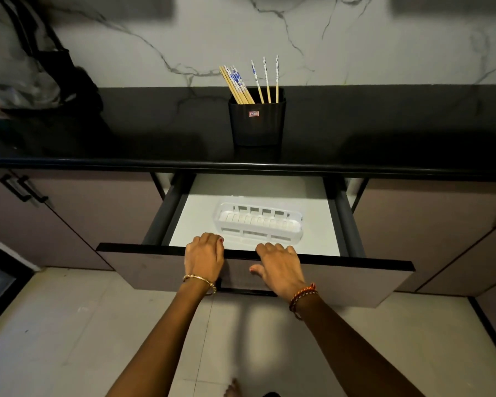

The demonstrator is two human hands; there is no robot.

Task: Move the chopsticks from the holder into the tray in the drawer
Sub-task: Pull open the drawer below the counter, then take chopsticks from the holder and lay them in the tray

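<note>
Surface (155,124): we note a dark, glossy top running the full width, with a pale veined wall behind it.
Drawer (166,270): we see it pulled out below the surface edge, with a white floor inside, dark side rails and a black handle low on its front panel.
Left hand (204,257): it sits on the drawer's top front edge; our reading of the grip is fingers curled over the edge, closed on the drawer front, nothing else in it. A gold bangle is at the wrist.
Right hand (281,270): just beside the left on the same edge; fingers hook over the top and the thumb presses the front panel, so this grip too is on the drawer front.
Holder (257,124): a black tub with a small red label, standing upright on the surface straight behind the drawer.
Tray (258,223): white and slotted, lying on the drawer floor near the front; we see nothing in it.
Chopsticks (236,85): all in the holder, one bundle leaning left, three standing apart at right, with blue-and-white tops.
</note>
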